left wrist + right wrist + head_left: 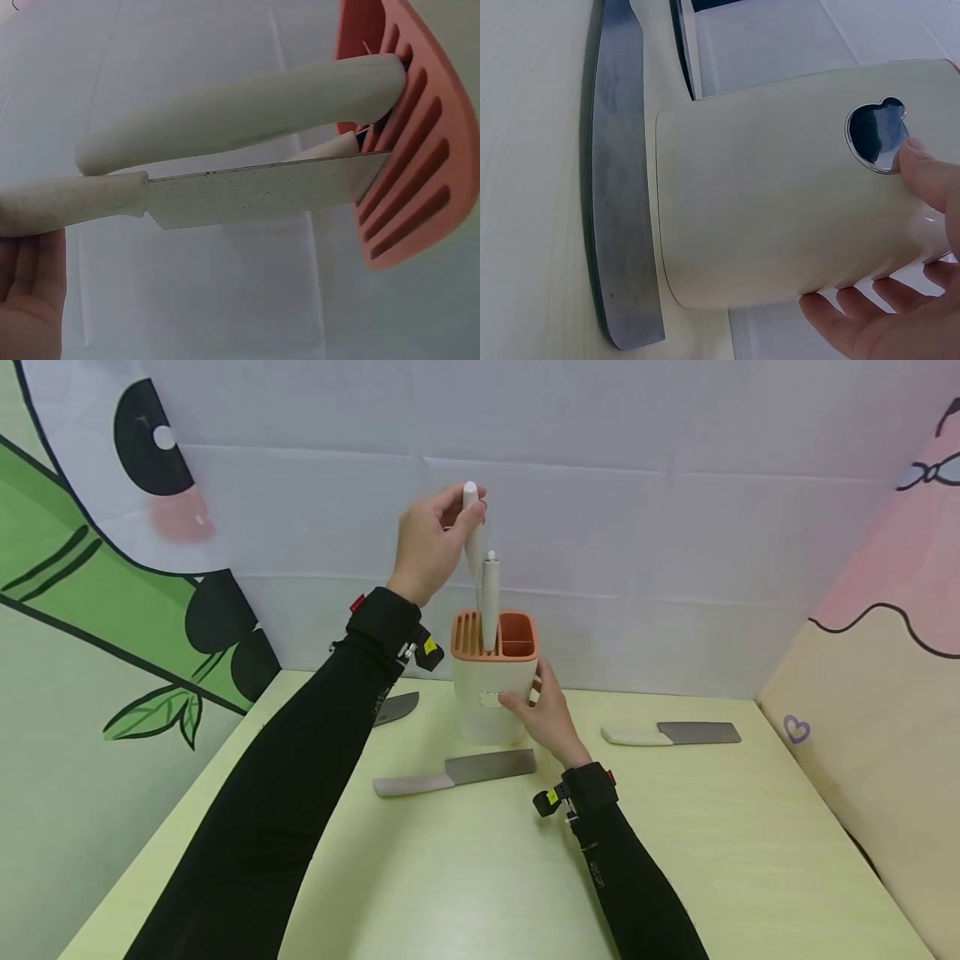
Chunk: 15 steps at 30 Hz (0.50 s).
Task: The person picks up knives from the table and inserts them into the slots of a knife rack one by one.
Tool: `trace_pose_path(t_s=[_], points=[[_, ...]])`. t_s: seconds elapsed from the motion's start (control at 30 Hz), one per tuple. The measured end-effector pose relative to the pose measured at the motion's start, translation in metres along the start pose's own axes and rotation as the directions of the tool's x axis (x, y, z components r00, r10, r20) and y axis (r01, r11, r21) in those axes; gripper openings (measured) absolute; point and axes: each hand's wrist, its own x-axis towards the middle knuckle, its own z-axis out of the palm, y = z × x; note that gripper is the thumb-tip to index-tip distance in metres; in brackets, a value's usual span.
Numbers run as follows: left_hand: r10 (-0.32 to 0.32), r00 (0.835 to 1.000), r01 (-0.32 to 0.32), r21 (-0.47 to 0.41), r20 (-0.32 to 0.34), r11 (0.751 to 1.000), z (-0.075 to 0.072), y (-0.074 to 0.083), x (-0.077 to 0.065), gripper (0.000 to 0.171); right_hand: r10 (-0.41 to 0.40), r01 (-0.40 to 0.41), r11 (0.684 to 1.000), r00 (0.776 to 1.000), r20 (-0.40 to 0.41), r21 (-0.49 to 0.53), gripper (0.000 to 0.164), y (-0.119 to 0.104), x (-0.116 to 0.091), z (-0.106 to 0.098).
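Observation:
At the back of the table stands a white knife holder (480, 718) with an orange slotted top (420, 150). My left hand (429, 543) holds a knife by its white handle (473, 550), raised over the holder. In the left wrist view its speckled blade (259, 191) runs to the slots, the end right at them. Next to it another knife's pale handle (490, 602) sticks up from the holder, and a further handle (330, 147) shows partly behind the blade. My right hand (553, 718) grips the holder's right side, thumb at the shiny emblem (877, 135) on its front.
A knife (491, 767) lies flat just in front of the holder. Another knife (697, 732) lies to the right, and a dark blade (397, 708) shows at the left, partly behind my left arm. A pale cloth wall (637, 568) rises behind the table.

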Motion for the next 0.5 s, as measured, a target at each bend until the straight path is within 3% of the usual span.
trace_pose_path(t_s=[0.13,0.5], points=[[-0.004,1.000,0.004,0.005,0.004,1.000,0.006,-0.023,0.001,0.035,0.003,-0.003,1.000,1.000,-0.001,0.001,0.080,0.000,0.000,0.000],[-0.064,0.997,0.063,0.047,0.038,0.997,0.019,-0.049,-0.012,0.038,-0.024,0.024,1.000,1.000,0.001,-0.003,0.080,-0.003,-0.001,0.001]])
